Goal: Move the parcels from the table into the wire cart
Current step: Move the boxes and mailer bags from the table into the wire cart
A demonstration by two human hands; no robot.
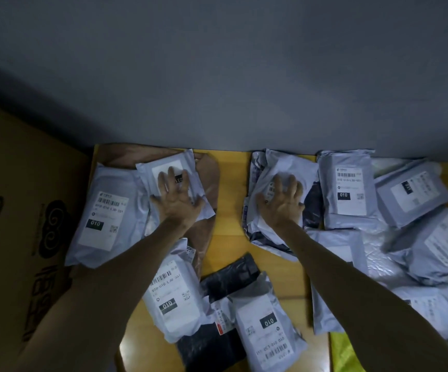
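Both splayed flat, gripping nothing: left hand [176,197] on labelled poly mailer [164,167], right hand [282,201] on rumpled poly mailer [284,162]; bare yellow table [231,170] between.

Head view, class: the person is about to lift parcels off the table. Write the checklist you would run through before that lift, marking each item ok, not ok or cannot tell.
1. Left hand on a parcel: ok, spread flat on the back-left white parcel.
2. Right hand on a parcel: ok, it rests on the crumpled white parcel.
3. Right hand's grip closed: cannot tell.
4. Nothing lying on top of either parcel: ok.
5. Wire cart in sight: not ok, out of view.
6. Table emptied: not ok, many parcels lie on it.
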